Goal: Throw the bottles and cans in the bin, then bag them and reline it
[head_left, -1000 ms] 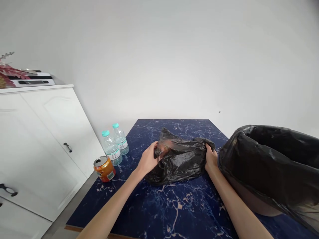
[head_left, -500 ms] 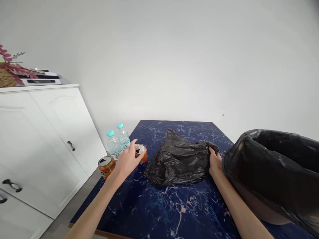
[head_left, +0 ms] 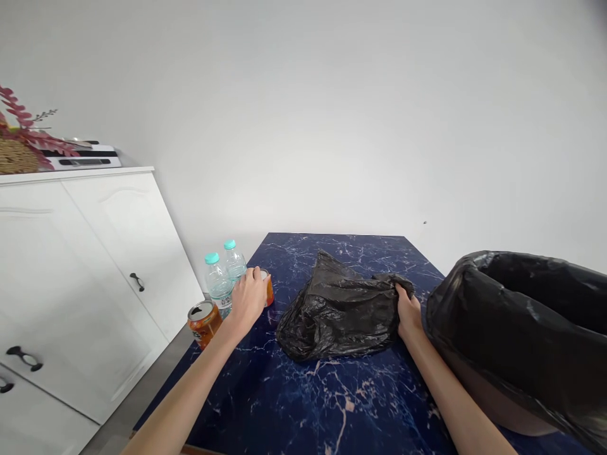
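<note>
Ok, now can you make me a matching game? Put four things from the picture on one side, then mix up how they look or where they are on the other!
Things
1. bag
2. bottles
3. plant
4. bin

Clues
A. pink, up above the cupboard
B. at the far right, with a black liner
C. crumpled, gripped at one end by the right hand
D. see-through, with turquoise caps

Right pairs: 1-C, 2-D, 3-A, 4-B
</note>
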Demonstrator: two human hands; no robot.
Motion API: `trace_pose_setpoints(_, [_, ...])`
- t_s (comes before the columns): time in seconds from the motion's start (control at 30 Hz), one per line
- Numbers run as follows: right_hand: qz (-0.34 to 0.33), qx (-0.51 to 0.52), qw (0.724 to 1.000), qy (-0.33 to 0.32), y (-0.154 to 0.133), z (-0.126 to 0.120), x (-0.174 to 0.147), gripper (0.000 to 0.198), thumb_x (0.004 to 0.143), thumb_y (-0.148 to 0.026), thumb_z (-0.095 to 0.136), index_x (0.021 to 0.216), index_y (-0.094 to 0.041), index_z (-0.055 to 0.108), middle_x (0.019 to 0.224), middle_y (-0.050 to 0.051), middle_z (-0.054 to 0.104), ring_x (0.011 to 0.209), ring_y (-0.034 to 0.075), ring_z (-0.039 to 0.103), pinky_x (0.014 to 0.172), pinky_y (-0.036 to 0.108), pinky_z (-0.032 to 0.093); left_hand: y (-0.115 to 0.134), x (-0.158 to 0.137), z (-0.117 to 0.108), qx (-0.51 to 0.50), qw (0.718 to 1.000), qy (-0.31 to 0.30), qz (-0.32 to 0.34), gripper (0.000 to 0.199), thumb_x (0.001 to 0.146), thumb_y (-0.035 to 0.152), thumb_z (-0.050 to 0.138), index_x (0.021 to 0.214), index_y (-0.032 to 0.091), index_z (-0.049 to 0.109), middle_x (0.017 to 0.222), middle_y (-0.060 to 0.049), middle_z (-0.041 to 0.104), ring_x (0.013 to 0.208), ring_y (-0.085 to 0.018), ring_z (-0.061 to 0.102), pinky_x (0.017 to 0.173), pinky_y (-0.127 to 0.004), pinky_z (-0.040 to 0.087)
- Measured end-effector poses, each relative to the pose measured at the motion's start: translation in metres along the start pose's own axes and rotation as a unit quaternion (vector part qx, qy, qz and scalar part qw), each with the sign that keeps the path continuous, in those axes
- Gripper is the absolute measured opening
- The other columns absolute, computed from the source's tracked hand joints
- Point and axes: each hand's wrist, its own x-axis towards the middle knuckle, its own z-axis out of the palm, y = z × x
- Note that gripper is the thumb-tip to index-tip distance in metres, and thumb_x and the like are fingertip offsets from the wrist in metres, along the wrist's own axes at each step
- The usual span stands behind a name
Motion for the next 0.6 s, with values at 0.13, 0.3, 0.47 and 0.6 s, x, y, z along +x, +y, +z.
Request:
trace_pose_setpoints(0.13, [0.040,0.012,0.999,-0.016,-0.005,0.001,-0.004,0.031,0.103,-0.044,0.070,0.116,-0.016,0.071,0.106,0.005,0.075,0.086,0.018,0.073,0.080,0.037,0.063,-0.003,-0.002,0.004,0.008,0.999,0.042,0.019,0.048,0.113,0.031,0.031,0.137,0.004,0.062,0.129,-0.028,0.067,0.122,-0.042,0.064,0.099,-0.053,0.053])
trace_pose_setpoints(0.3, [0.050,0.012,0.998,-0.019,-0.009,0.003,-0.008,0.030,0.103,-0.042,0.070,0.117,-0.016,0.071,0.106,0.005,0.075,0.087,0.018,0.073,0.082,0.037,0.062,-0.004,-0.005,0.006,-0.002,0.995,0.084,0.050,0.047,0.109,0.034,0.044,0.145,0.005,0.058,0.145,-0.027,0.061,0.139,-0.045,0.051,0.111,-0.058,0.047])
trace_pose_setpoints(0.47, [0.048,-0.002,0.998,-0.027,-0.010,0.004,-0.011,0.030,0.102,-0.043,0.071,0.115,-0.017,0.072,0.106,0.005,0.076,0.090,0.019,0.074,0.085,0.039,0.062,-0.001,-0.012,0.010,-0.027,0.992,0.109,0.060,0.047,0.106,0.025,0.048,0.150,0.009,0.053,0.157,-0.026,0.051,0.148,-0.045,0.042,0.117,-0.061,0.041])
trace_pose_setpoints(0.6, [0.033,-0.018,0.999,-0.035,-0.012,0.004,-0.013,0.031,0.101,-0.044,0.071,0.115,-0.017,0.073,0.107,0.005,0.077,0.091,0.020,0.074,0.088,0.039,0.061,-0.002,-0.017,0.013,-0.056,0.991,0.109,0.058,0.046,0.106,0.021,0.045,0.151,0.011,0.052,0.156,-0.026,0.050,0.149,-0.045,0.041,0.117,-0.063,0.040])
